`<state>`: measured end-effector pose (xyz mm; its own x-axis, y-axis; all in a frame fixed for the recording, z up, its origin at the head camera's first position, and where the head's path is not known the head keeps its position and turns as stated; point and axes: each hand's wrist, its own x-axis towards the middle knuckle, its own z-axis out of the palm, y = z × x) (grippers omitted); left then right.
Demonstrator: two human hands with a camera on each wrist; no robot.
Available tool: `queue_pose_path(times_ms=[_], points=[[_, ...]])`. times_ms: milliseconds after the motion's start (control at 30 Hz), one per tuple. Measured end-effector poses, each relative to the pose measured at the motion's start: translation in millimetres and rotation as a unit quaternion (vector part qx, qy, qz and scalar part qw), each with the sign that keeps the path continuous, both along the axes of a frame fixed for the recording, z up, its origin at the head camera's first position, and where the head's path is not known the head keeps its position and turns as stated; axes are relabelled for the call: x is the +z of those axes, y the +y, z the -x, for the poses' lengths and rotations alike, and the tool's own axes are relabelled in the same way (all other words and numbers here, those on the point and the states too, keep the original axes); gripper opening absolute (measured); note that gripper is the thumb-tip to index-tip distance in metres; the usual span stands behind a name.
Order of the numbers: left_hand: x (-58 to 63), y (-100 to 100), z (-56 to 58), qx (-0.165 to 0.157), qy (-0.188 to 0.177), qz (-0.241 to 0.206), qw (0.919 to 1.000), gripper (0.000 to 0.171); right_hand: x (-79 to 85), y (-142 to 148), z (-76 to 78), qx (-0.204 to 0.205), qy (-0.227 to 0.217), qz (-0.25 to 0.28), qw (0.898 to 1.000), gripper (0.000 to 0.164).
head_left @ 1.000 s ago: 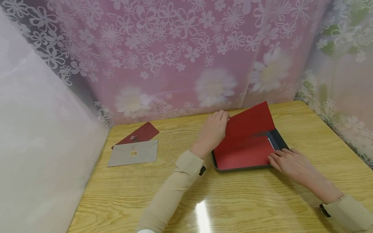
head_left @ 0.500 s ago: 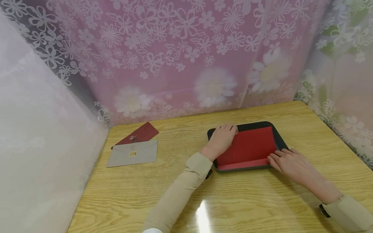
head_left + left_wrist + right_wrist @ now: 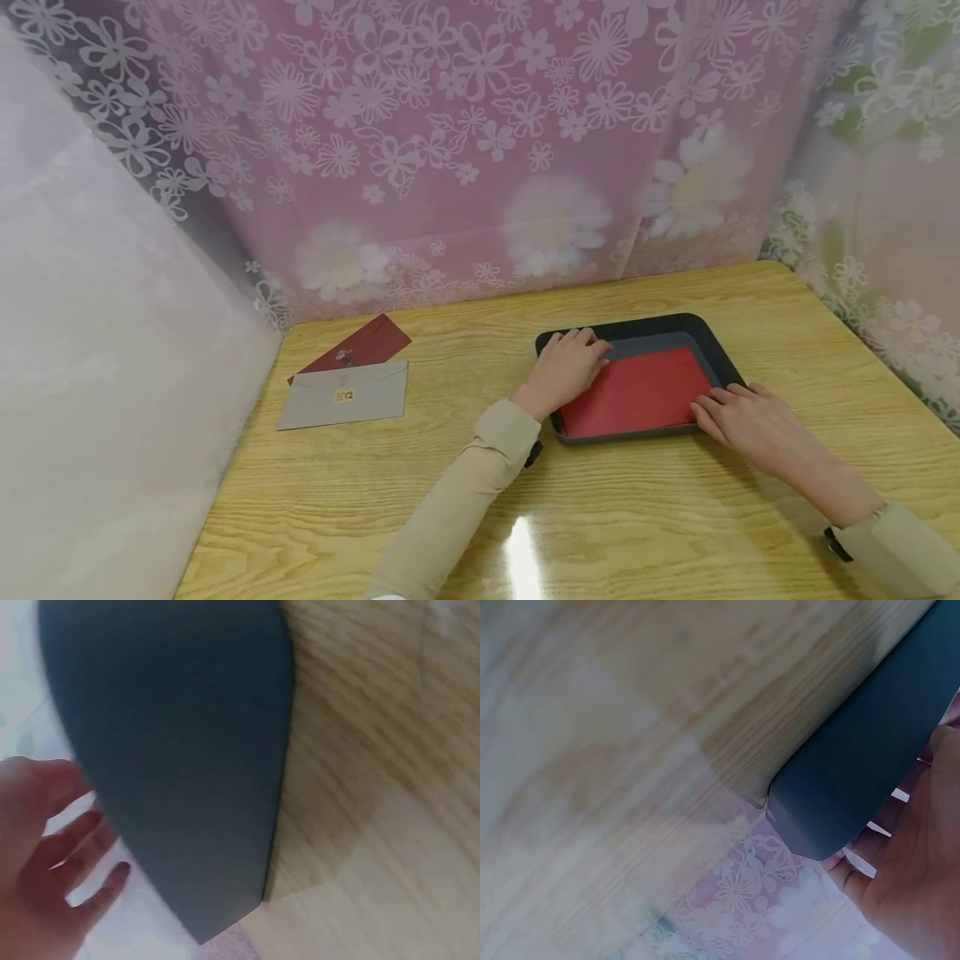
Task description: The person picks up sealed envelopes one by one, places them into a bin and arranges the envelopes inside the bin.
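A folded red card (image 3: 637,392) lies flat in a dark tray (image 3: 686,323) in the head view. My left hand (image 3: 566,371) is over the tray's left side, its thumb close to the card's upper left edge. In the left wrist view its fingers (image 3: 82,844) are loosely bent and apart beyond the tray's outer wall (image 3: 180,765), with nothing seen between them. My right hand (image 3: 750,425) rests over the tray's right rim near the front corner. The right wrist view shows its fingers (image 3: 855,862) reaching past the rim; their tips are partly hidden.
To the left on the wooden table (image 3: 315,508) lie a grey envelope (image 3: 375,396) with a small gold sticker and a dark red envelope (image 3: 367,342) partly beneath it. A pink floral curtain (image 3: 450,167) hangs behind the table, with pale sheets at both sides.
The card's upper leaf, raised by my left hand a second ago, has come down flat. My left hand has lowered toward me and released it. The right hand has stayed in place.
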<state>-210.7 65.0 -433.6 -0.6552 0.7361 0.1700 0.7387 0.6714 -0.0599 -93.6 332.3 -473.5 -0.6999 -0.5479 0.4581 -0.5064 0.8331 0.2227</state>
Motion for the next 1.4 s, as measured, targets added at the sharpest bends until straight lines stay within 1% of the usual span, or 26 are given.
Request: queue_pose_path(times_ms=[67, 167, 233, 300, 333, 367, 467, 600, 700, 767, 900, 967, 1033, 1167, 1233, 1267, 1333, 1400], points=[[3.2, -2.9, -0.2, -0.005, 0.020, -0.038, 0.9991, 0.028, 0.6, 0.3, -0.5, -0.003, -0.007, 0.000, 1.000, 0.082], [9.0, -9.3, -0.7, -0.015, 0.049, -0.094, 0.9942, 0.022, 1.6, 0.7, -1.4, -0.008, -0.018, -0.002, 1.000, 0.077], [13.6, -15.0, -0.8, -0.021, 0.069, -0.132, 0.9886, 0.020, 2.1, 0.7, -1.8, -0.011, -0.024, -0.002, 1.000, 0.070], [16.9, -22.0, -0.3, -0.025, 0.089, -0.161, 0.9825, 0.019, 2.6, 0.6, -1.8, -0.012, -0.028, -0.006, 1.000, 0.066], [18.0, -25.9, 0.2, -0.026, 0.098, -0.174, 0.9794, 0.018, 2.8, 0.5, -1.9, -0.012, -0.029, -0.007, 0.999, 0.067], [18.6, -30.1, 1.1, -0.026, 0.107, -0.187, 0.9762, 0.018, 2.9, 0.3, -1.8, -0.013, -0.031, -0.007, 0.999, 0.064], [18.5, -45.1, 3.9, -0.015, 0.122, -0.216, 0.9687, 0.018, 3.3, 0.0, -2.1, -0.012, -0.030, -0.009, 0.999, 0.061], [15.0, -69.7, 8.0, 0.009, 0.124, -0.245, 0.9615, 0.017, 3.8, -0.6, -2.1, -0.016, -0.033, -0.008, 0.999, 0.045], [11.8, -89.7, 10.0, 0.031, 0.123, -0.250, 0.9598, 0.015, 4.7, -0.7, -2.6, -0.020, -0.037, -0.008, 0.999, 0.037], [9.0, -103.3, 10.9, 0.044, 0.117, -0.248, 0.9605, 0.015, 5.4, -0.7, -3.1, -0.021, -0.040, -0.009, 0.999, 0.034], [3.5, -131.2, 13.1, 0.073, 0.114, -0.244, 0.9604, 0.015, 6.9, -1.2, -3.8, -0.019, -0.047, -0.015, 0.999, 0.032], [1.1, -145.5, 14.2, 0.089, 0.104, -0.246, 0.9596, 0.014, 7.4, -0.9, -3.9, -0.020, -0.051, -0.018, 0.998, 0.031], [-1.1, -160.8, 15.4, 0.116, 0.096, -0.236, 0.9599, 0.014, 7.6, -0.7, -4.0, -0.019, -0.051, -0.020, 0.998, 0.029], [-4.9, -192.5, 17.6, 0.183, 0.049, -0.204, 0.9606, 0.021, 7.2, -0.3, -3.6, -0.014, -0.045, -0.018, 0.999, 0.030], [-7.0, -207.7, 18.4, 0.215, 0.022, -0.185, 0.9588, 0.026, 7.1, -0.1, -3.4, -0.009, -0.041, -0.017, 0.999, 0.032], [-7.4, -214.7, 18.5, 0.228, 0.008, -0.181, 0.9567, 0.029, 6.9, 0.0, -3.1, -0.006, -0.039, -0.017, 0.999, 0.036], [-9.4, -228.2, 18.9, 0.249, -0.013, -0.172, 0.9531, 0.032, 6.7, 0.3, -2.7, 0.000, -0.035, -0.017, 0.999, 0.048], [-11.2, -240.1, 19.4, 0.267, -0.033, -0.164, 0.9492, 0.035, 6.2, 0.7, -2.3, 0.006, -0.029, -0.023, 0.999, 0.064]])
